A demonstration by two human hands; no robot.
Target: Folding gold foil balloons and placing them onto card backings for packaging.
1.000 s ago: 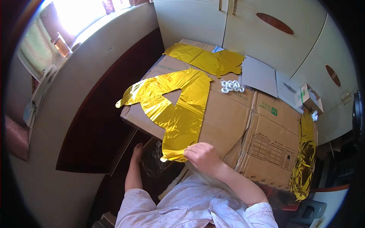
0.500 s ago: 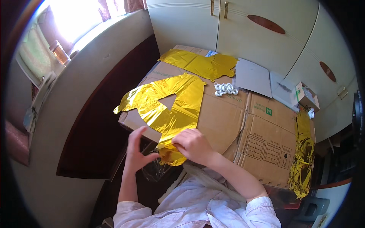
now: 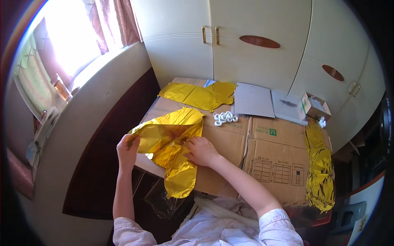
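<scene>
A flat gold foil balloon point(image 3: 180, 176) lies across the near left of the cardboard, and its lower end hangs over the front edge. My left hand point(image 3: 127, 152) is closed on its left end, which is lifted and folded over toward the middle. At the balloon's right side, my right hand point(image 3: 202, 151) has its fingers bent onto the foil and grips it; the fingertips are partly hidden. Behind it lies a second flat gold foil piece point(image 3: 197, 95). Several white rings of ribbon or tape point(image 3: 225, 118) sit bunched together just to the right.
Flattened cardboard point(image 3: 225, 164) covers the table. Crumpled gold foil point(image 3: 319, 168) runs along its right side. A grey sheet point(image 3: 254, 100), a clear plastic sheet point(image 3: 288, 107) and a small open box point(image 3: 316, 105) lie at the back, before cream cabinets point(image 3: 258, 20). Clear plastic point(image 3: 166, 203) hangs below the front edge.
My left hand, open and apart before, has taken hold of the balloon's left end and folded it over. My right hand has shifted up along the foil. The view has tilted upward.
</scene>
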